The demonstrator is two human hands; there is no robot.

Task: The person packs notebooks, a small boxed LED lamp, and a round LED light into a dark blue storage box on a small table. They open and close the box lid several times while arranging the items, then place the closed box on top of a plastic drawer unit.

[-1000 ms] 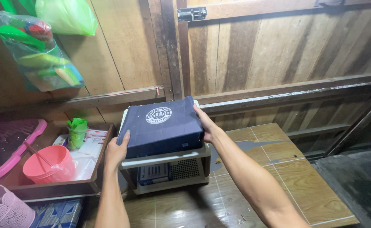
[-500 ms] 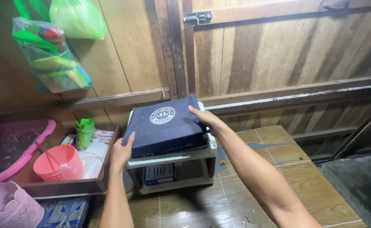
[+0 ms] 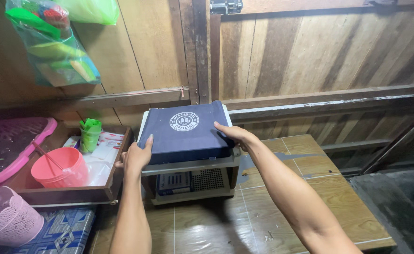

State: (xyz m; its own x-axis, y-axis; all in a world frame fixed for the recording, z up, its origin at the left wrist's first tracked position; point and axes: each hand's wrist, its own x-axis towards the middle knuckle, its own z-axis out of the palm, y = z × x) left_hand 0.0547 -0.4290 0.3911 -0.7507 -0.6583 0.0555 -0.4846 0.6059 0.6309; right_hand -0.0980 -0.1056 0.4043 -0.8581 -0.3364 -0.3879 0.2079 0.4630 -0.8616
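Both hands press flat against a folded navy cloth [image 3: 185, 131] with a round white emblem: the left hand [image 3: 135, 159] lies open against its left edge, fingers together, and the right hand [image 3: 233, 135] rests open on its right edge. That cloth sits on top of a small white shelf unit [image 3: 192, 176], which stands on the wood-patterned floor against a plank wall. Left of it, a wooden tray [image 3: 70, 193] holds a pink bucket [image 3: 58, 168] and a green cup [image 3: 90, 136].

Both hands — left hand [image 3: 135, 157], right hand [image 3: 235, 135] — press a folded navy cloth [image 3: 185, 131] onto a small white shelf [image 3: 192, 181].
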